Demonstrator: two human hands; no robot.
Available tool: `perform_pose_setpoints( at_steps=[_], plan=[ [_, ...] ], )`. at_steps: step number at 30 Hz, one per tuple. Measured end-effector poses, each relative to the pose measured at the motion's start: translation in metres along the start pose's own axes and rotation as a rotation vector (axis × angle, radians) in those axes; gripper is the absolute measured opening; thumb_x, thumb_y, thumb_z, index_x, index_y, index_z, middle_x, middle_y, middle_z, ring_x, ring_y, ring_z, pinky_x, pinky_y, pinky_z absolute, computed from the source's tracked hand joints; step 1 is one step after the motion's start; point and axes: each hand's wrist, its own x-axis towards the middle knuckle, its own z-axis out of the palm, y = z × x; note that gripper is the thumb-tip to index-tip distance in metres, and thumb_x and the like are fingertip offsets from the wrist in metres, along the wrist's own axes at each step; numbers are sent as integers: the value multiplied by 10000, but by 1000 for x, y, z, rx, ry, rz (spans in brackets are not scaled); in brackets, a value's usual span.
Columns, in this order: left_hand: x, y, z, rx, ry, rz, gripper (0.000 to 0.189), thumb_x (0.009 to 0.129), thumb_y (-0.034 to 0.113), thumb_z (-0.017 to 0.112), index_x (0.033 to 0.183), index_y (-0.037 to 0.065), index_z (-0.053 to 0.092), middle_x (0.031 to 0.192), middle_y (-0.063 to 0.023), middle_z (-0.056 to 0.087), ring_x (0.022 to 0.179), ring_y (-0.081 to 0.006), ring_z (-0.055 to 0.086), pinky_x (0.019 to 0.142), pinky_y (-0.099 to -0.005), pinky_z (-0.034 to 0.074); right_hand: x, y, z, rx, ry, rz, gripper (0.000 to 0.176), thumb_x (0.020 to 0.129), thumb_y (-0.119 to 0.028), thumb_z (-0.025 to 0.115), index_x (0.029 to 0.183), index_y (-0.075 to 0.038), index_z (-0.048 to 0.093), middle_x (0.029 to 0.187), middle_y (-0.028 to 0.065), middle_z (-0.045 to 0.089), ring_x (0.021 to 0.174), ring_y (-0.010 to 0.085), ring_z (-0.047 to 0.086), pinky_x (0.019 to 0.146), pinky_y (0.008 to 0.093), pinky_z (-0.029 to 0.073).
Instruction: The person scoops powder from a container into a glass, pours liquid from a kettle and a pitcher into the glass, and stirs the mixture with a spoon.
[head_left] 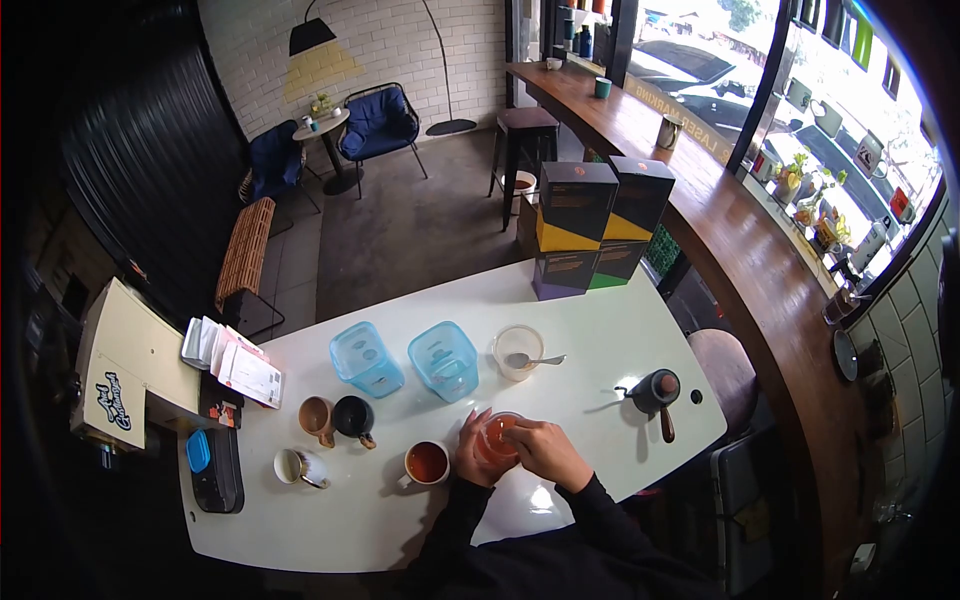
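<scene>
Near the table's front edge, my left hand (470, 453) is wrapped around the side of a clear plastic cup (496, 436) with reddish liquid in it. From the other side my right hand (550, 455) reaches over the rim, its fingers pinched together; what they hold, if anything, is hidden. Just left of my left hand stands a white mug (411, 478) filled with red-brown liquid. Beyond my hands sits a clear round tub (503, 365) with a metal spoon (538, 360) lying across it.
Two translucent blue containers (366, 358) stand mid-table. Brown (315, 412), black (354, 416) and white (290, 466) mugs cluster at left. A dark pot with a wooden handle (667, 427) is at right, stacked black boxes (577, 208) at the back. The white table (330, 535) ends near my body.
</scene>
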Motion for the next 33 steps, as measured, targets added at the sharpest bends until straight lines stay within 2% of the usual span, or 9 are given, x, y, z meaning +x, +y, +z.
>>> perform_pose_setpoints(
  at_steps=[4, 7, 14, 17, 20, 25, 30, 32, 33],
  plan=[
    [0, 9, -1, -24, -18, 1, 897, 556, 336, 945, 1313, 51, 559, 1319, -135, 600, 1316, -364, 485, 1060, -458, 442, -8, 7, -7, -95, -91, 71, 104, 858, -65, 594, 895, -27, 683, 796, 128, 643, 710, 351, 638, 636, 426, 514],
    [-2, 3, 7, -92, -2, -30, 893, 562, 332, 944, 1315, 45, 559, 1310, -135, 607, 1319, -362, 484, 1059, -456, 445, -6, 6, -12, -139, 30, 170, 107, 862, -75, 604, 896, -28, 695, 812, 123, 645, 713, 351, 634, 641, 427, 512],
    [-2, -9, 11, -57, -8, 10, 912, 566, 309, 939, 1337, 39, 533, 1331, -148, 584, 1326, -347, 474, 1080, -448, 427, -2, 2, 6, -9, 89, 109, 101, 857, -67, 598, 882, -28, 687, 828, 123, 648, 719, 356, 636, 649, 427, 518],
    [-5, -14, 18, -356, 17, -192, 894, 574, 291, 934, 1329, 32, 531, 1349, -150, 570, 1336, -352, 459, 1095, -450, 409, -4, 2, 4, 4, -3, 56, 97, 846, -60, 595, 878, -31, 681, 831, 125, 649, 722, 358, 637, 651, 426, 520],
    [-3, -12, 12, -256, -46, -122, 877, 578, 308, 933, 1311, 33, 536, 1341, -153, 576, 1341, -360, 451, 1097, -459, 402, -7, 4, -5, -134, -110, 107, 100, 839, -55, 589, 873, -35, 681, 826, 125, 645, 719, 356, 635, 646, 427, 516],
    [-1, -9, 14, -294, -12, -101, 856, 576, 327, 930, 1285, 39, 546, 1331, -145, 587, 1340, -368, 451, 1093, -468, 403, -3, 5, -3, -137, 104, 198, 116, 848, -61, 584, 878, -35, 692, 789, 123, 631, 693, 359, 625, 637, 429, 510],
    [-1, -18, 16, -252, -20, -69, 846, 575, 320, 923, 1283, 42, 554, 1326, -129, 594, 1330, -378, 460, 1090, -470, 405, 0, 5, 8, -5, 92, 110, 118, 846, -60, 588, 887, -32, 695, 793, 127, 639, 696, 361, 628, 638, 430, 512],
    [-8, -47, 27, -533, -81, -331, 860, 577, 334, 915, 1298, 42, 547, 1326, -126, 594, 1328, -382, 460, 1087, -470, 406, 0, 2, 6, 17, 68, 50, 117, 843, -58, 589, 886, -30, 694, 799, 128, 642, 700, 361, 631, 639, 431, 513],
    [-6, -41, 25, -533, -77, -330, 860, 577, 334, 915, 1298, 42, 547, 1326, -126, 594, 1328, -382, 460, 1087, -470, 406, -1, -2, 2, -24, 28, 42, 115, 839, -58, 592, 885, -28, 693, 803, 130, 646, 705, 361, 633, 639, 432, 513]
  ],
)
